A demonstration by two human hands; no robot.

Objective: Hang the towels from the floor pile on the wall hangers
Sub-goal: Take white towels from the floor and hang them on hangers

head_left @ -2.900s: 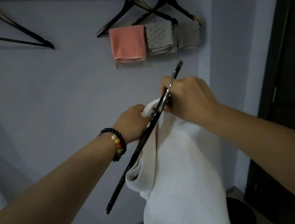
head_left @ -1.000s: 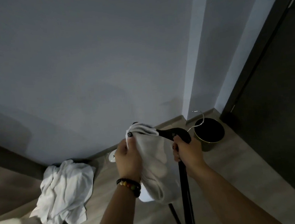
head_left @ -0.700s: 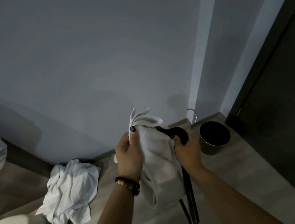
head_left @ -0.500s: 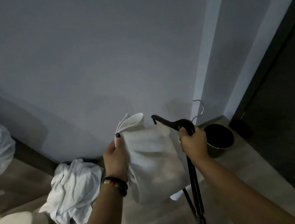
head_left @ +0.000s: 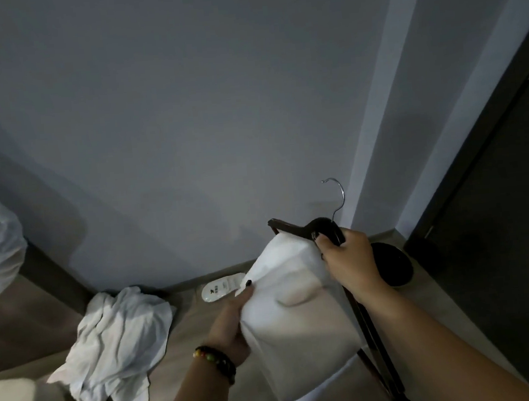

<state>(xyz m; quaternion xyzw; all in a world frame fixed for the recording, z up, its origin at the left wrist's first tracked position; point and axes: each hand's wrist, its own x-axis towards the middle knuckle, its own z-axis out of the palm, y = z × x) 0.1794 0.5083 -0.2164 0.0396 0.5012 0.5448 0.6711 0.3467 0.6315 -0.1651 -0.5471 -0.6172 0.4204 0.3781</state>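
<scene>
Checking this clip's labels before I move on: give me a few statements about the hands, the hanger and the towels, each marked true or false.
1. The right hand grips the dark hanger near its metal hook. True.
2. The left hand hangs free and holds nothing. False: it grips the white towel draped on the hanger.
3. A pile of white towels lies on the floor by the wall. True.
4. The hanger is hooked on a wall rail. False: its hook is free in the air.
5. The towel on the hanger is pink. False: it is white.
</scene>
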